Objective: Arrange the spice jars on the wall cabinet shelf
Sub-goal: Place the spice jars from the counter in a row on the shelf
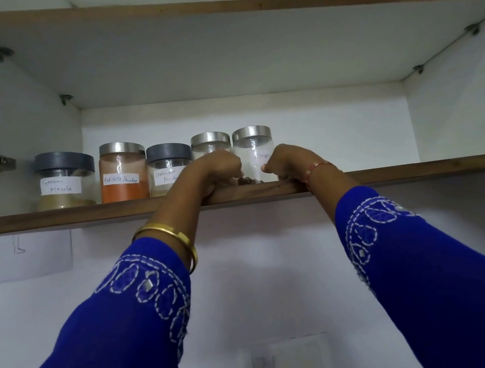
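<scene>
On the wall cabinet shelf five jars stand in a row near the front edge: from the left, the garam masala jar, the red chilli powder jar, the coriander powder jar, an unreadable steel-lidded jar and the cloves jar. The left hand is curled in front of the fourth jar, its wrist resting on the shelf lip; the fingers are turned away, so I cannot tell whether it grips the jar or only rests against it. The right hand is curled at the right side of the cloves jar, thumb touching the glass, though a real hold cannot be confirmed. The step looks like squaring up the last two jars. To do it well, slide them along the board rather than lift, keep them upright, press low on the glass, close the gap evenly and leave the labels facing out.
</scene>
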A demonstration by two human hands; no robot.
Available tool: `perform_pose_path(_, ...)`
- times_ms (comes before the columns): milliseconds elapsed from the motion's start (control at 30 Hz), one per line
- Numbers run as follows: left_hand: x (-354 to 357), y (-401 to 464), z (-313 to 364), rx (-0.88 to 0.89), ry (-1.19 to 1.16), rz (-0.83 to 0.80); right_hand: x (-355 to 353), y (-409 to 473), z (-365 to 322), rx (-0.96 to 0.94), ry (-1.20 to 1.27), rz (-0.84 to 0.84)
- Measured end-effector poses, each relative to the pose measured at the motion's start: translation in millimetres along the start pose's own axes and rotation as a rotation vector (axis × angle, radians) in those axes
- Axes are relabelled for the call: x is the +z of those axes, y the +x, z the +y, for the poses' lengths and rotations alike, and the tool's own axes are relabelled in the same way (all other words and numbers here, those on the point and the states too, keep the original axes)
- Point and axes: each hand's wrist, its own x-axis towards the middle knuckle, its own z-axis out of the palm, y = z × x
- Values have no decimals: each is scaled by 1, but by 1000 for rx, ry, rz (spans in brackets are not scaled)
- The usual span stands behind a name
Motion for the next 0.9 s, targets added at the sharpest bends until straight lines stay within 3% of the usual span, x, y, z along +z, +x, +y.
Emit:
perform_pose_path(133, 2, 8, -3, -37, -70, 11, 3, 3, 3, 19, 97, 28)
perform_pose_path(267, 5, 2, -1, 49, 23, 104, 5, -4, 11, -1, 414, 266)
perform_pose_path(400, 21, -21, -2, 325, 58, 453, 9, -35, 9, -207, 460, 502)
perform_pose_path(533, 57, -72, -6, 566, -333, 747, 25, -84, 20, -340, 434, 584)
perform_pose_path(667, 107, -124, -22, 507, -560, 691, 54, -154, 49, -398, 417, 607)
perform_pose_path(900, 199, -220, -50, 280, -702, 462, 103, -269, 119, -140, 476, 586)
